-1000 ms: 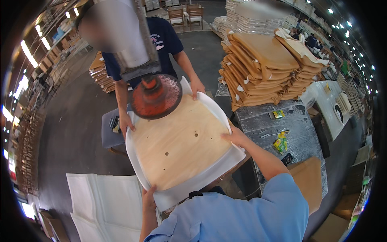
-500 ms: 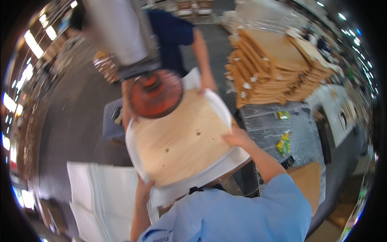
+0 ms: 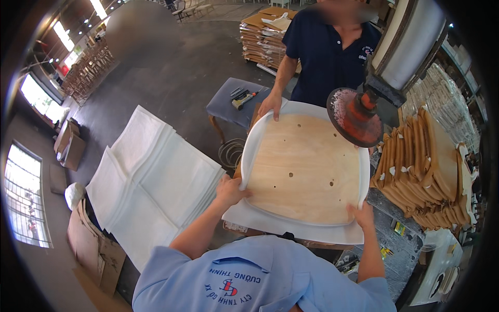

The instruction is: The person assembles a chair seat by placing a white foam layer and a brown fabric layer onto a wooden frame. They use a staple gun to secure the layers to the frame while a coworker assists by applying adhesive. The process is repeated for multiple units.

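Plywood faces up here: a seat panel (image 3: 304, 169), pale and drilled with a few holes, lies on a sheet of white fabric (image 3: 291, 226) whose edges are turned up over its rim on the left and right sides. The person in the light blue shirt has both hands on the near edge. The left hand (image 3: 230, 190) sits at the near left corner, fingers curled together and clamped on the turned-up fabric where it meets the wood. The right hand (image 3: 362, 215) rests at the near right corner, fingers pressed down on the rim; whether the thumb hooks underneath I cannot tell.

Across the panel a co-worker's hand (image 3: 271, 105) holds the far left corner flat. At the far right a round orange pad (image 3: 355, 117) on a grey machine arm (image 3: 403, 47) hangs just above the panel's corner, tilted (it does not seem to touch the wood).

To my eye the step in hand is steadying the panel and pulling the covering taut round it. The next move calls for both grips to stay firm and even, so the fabric keeps its tension.

Stacks of shaped plywood (image 3: 421, 171) stand just right of the panel, folded white sheets (image 3: 156, 177) lie to the left, and a grey stool (image 3: 236, 106) with tools stands behind.
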Demonstrator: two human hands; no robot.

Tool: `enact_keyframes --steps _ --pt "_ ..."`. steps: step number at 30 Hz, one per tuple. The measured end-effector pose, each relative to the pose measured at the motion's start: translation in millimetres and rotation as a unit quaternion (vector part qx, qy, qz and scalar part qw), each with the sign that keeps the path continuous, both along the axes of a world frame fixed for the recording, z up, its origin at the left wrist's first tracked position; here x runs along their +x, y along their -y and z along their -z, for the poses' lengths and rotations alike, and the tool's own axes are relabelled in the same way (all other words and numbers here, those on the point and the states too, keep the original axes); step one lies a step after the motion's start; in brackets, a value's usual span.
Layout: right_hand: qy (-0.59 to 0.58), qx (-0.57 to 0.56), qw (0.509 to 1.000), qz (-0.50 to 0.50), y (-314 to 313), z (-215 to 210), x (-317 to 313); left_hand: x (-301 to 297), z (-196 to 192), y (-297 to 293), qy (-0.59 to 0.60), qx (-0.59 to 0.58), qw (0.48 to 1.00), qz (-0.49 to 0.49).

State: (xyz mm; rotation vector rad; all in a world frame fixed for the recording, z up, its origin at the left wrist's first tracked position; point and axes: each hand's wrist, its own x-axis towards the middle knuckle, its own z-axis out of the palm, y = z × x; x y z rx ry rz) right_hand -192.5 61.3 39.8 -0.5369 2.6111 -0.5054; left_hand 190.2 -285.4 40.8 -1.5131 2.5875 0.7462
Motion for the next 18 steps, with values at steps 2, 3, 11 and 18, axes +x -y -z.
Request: enact_keyframes --steps 2,3,11,18 --pt "0.050 -0.093 0.994 -0.021 -2.5 -1.6 2.8 -3.5 2.9 4.9 -0.033 0.027 0.999 0.012" --pt "0.076 -0.144 0.986 -0.024 -1.8 -2.5 8.6 12.0 9.2 15.1 -0.070 0.093 0.993 0.017" --pt "-0.103 0.040 0.993 -0.046 19.0 -13.6 27.0 14.5 28.2 33.6 -0.154 0.261 0.952 -0.038" --pt "-0.099 0.017 0.994 -0.036 9.0 -11.1 32.2 11.9 15.5 28.9 -0.147 0.259 0.953 -0.051"
